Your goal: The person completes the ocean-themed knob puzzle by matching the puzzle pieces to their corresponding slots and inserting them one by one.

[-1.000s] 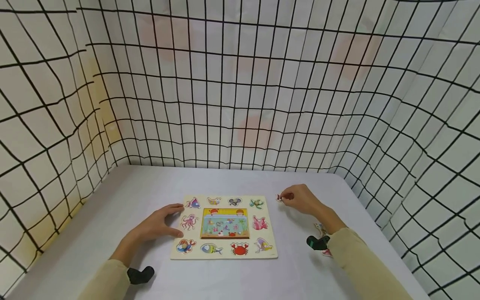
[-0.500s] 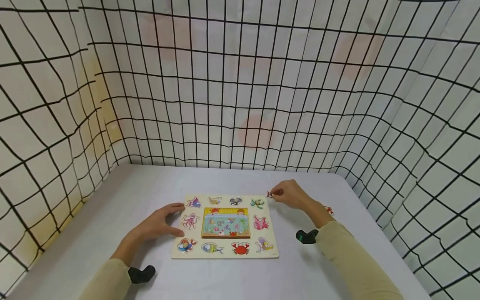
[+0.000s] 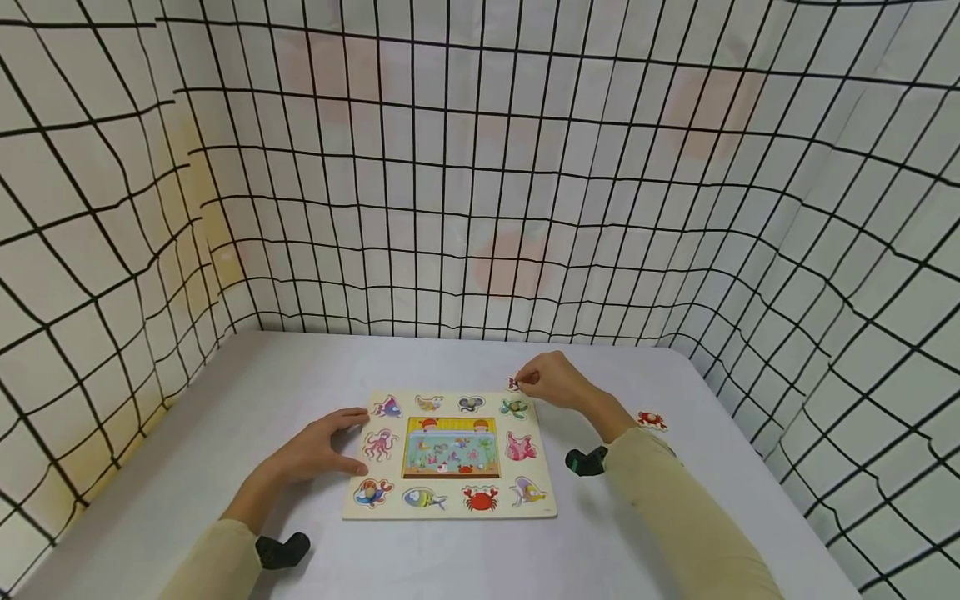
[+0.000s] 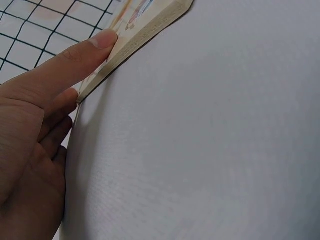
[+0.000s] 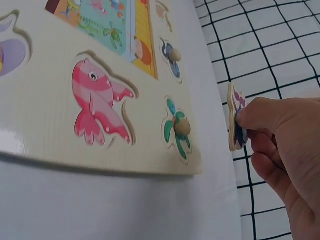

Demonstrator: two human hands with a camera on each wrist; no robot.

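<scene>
My right hand (image 3: 558, 382) pinches a small wooden puzzle piece (image 5: 236, 120) by its back, holding it on edge. The piece shows purple and dark blue; its full picture is hidden. It hangs just beyond the top right corner of a cream puzzle board (image 3: 453, 503). Close to that corner, a green turtle piece (image 5: 177, 127) with a round knob sits in its recess. At the board's left edge my left hand (image 3: 311, 450) rests with fingers spread, its thumb (image 4: 82, 62) touching the board. A pink fish recess (image 5: 102, 105) shows below the turtle.
A red crab-like piece (image 3: 652, 420) lies on the white table (image 3: 450, 562), right of the board and beside the right forearm. Black wire grid (image 3: 480, 208) over white sheeting walls in the back and sides. A black wrist camera (image 3: 585, 461) is strapped to the right wrist.
My right hand has moved left and slightly away from me, carrying the puzzle piece to the board's top right corner. The crab-like piece is now uncovered. My left hand stays on the board.
</scene>
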